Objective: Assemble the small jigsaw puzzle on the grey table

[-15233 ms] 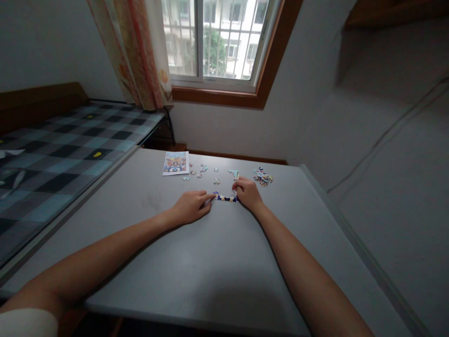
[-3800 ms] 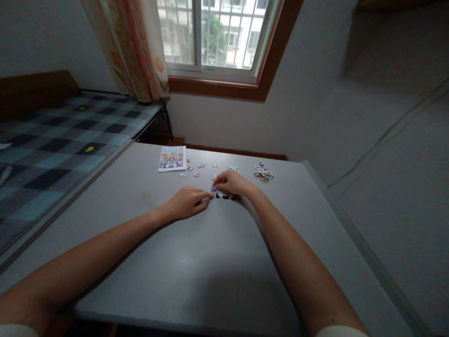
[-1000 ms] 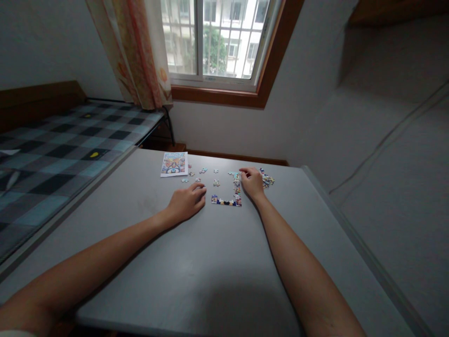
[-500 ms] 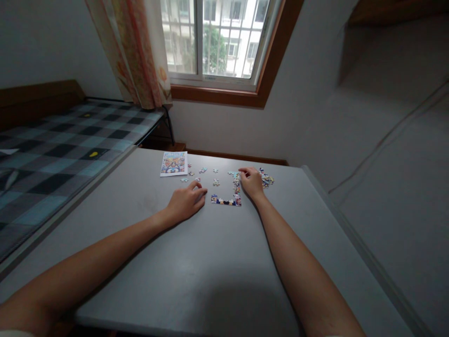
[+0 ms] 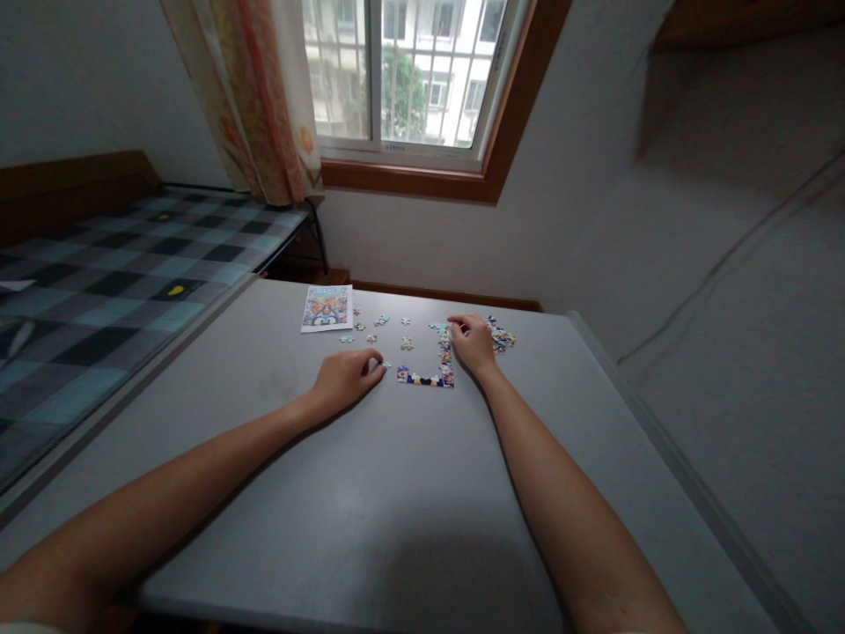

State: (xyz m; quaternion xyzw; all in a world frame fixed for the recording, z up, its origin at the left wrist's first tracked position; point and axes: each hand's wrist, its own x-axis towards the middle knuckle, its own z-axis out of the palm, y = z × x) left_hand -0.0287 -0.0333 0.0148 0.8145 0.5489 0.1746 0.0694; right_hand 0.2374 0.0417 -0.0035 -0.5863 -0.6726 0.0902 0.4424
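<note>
On the grey table (image 5: 396,493), head view, one lot of jigsaw work in progress. Item: joined frame section (image 5: 426,379), an L of linked pieces lying flat toward the far middle of the table, its dark blue lower row running left to right and its right-hand column rising away from the person. Item: left hand (image 5: 347,379), resting on the tabletop just left of the lower row, fingers curled under, thumb and forefinger brought together on a pale piece (image 5: 385,364), which sits at table level a short gap from the row's left end; whether it is lifted cannot be told. Item: right hand (image 5: 472,342), lying just beside the column on its right, fingers bent inward with the tips at the column's far end; whether they pinch anything cannot be told. Item: heap of loose pieces (image 5: 502,335), touching or just behind the right hand's knuckles. Item: scattered pieces (image 5: 381,320), few, well apart, on the far side of the L. Item: picture card (image 5: 326,307), flat, at far left of the scatter. Surroundings: bed (image 5: 99,291) with checked cover along the table's left edge; curtain (image 5: 264,97) and barred window (image 5: 402,70) behind.
</note>
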